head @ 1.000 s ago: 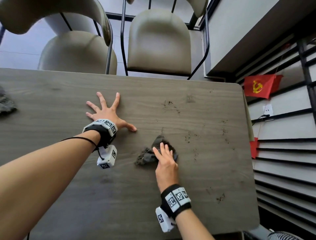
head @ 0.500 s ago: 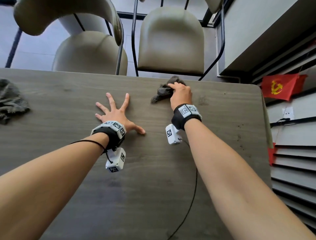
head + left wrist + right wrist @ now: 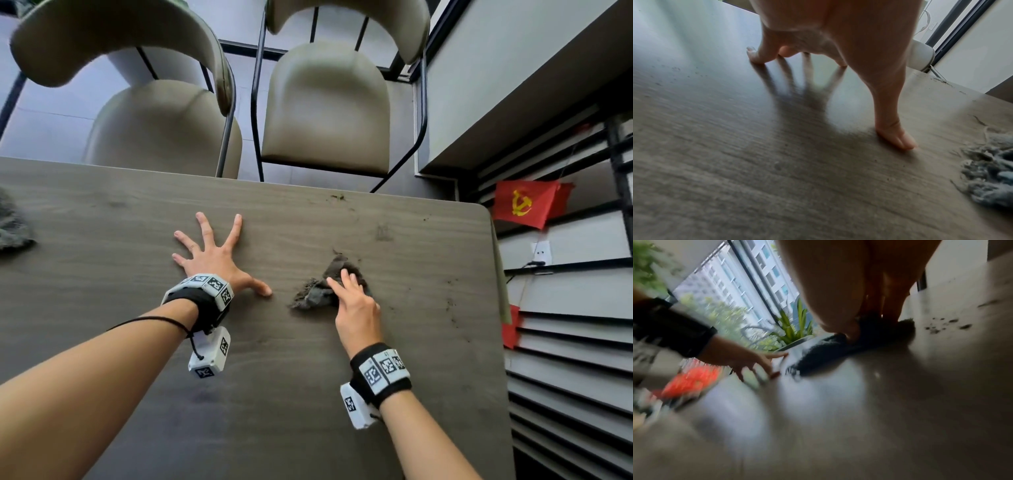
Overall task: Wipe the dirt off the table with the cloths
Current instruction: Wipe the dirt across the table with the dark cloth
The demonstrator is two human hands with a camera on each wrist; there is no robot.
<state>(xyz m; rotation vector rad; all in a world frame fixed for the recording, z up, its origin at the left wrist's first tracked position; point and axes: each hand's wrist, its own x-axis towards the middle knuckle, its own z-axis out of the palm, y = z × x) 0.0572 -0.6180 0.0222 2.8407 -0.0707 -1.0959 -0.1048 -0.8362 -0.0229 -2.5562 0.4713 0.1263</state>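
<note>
A crumpled dark grey cloth (image 3: 317,291) (image 3: 840,347) (image 3: 990,175) lies on the wood-grain table (image 3: 102,240), right of centre. My right hand (image 3: 352,301) presses it flat with straight fingers on top. My left hand (image 3: 212,253) (image 3: 830,53) rests spread on the table to the cloth's left, fingertips and thumb down, holding nothing. Dark dirt specks (image 3: 452,305) (image 3: 945,326) dot the table to the right of the cloth, and more dirt (image 3: 337,197) lies by the far edge. A second grey cloth (image 3: 12,222) sits at the table's far left.
Two beige chairs (image 3: 325,109) (image 3: 164,126) stand beyond the far table edge. A slatted wall with a red flag (image 3: 527,205) runs close along the table's right edge. The right wrist view is blurred; it shows a window and a plant (image 3: 793,327).
My right hand swept the cloth out to the far table edge and has drawn it back to the middle right. The left hand has stayed planted on the table.
</note>
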